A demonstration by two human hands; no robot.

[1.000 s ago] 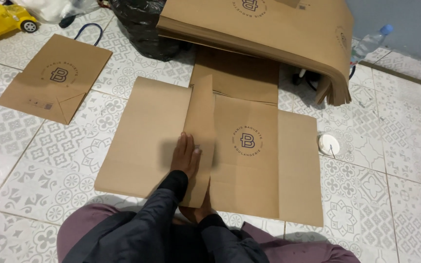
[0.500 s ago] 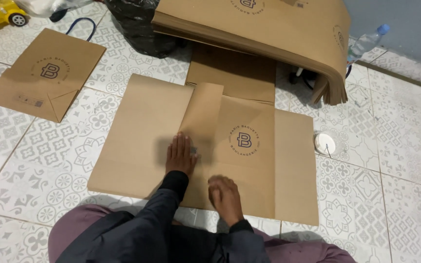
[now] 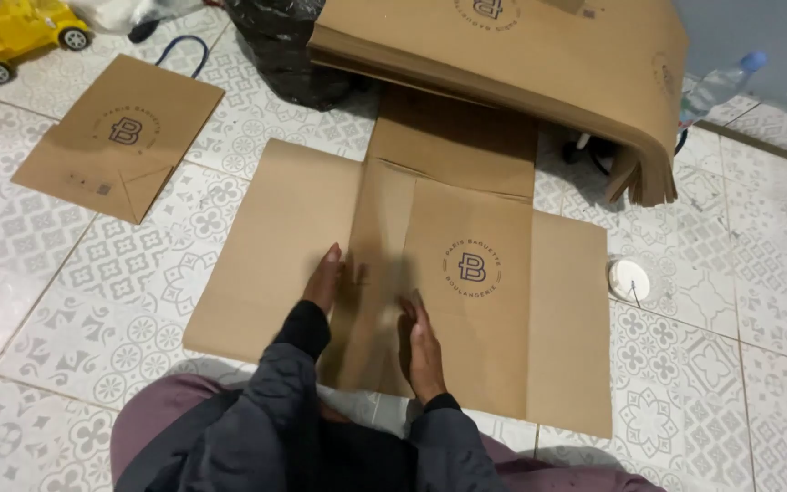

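A flat brown paper sheet [image 3: 293, 237] with creased panels and a round printed mark lies on the patterned tile floor in front of me. My left hand [image 3: 324, 278] rests on its edge against the left side of a narrow folded strip [image 3: 377, 273]. On the strip's right side, my right hand [image 3: 423, 348] stands on its edge. Both hands have straight fingers and hold nothing; the strip runs between them.
A finished brown paper bag with dark handles [image 3: 116, 137] lies at the left. A thick stack of brown sheets [image 3: 521, 55] sits at the top, a black plastic bag [image 3: 284, 46] beside it. A white round lid [image 3: 628, 279] and a plastic bottle [image 3: 717, 87] are at the right, a yellow toy car [image 3: 11, 41] top left.
The raised strip has been folded down flatter. My right hand came out from under my left arm and moved up to the strip's right side; my left hand shifted slightly left.
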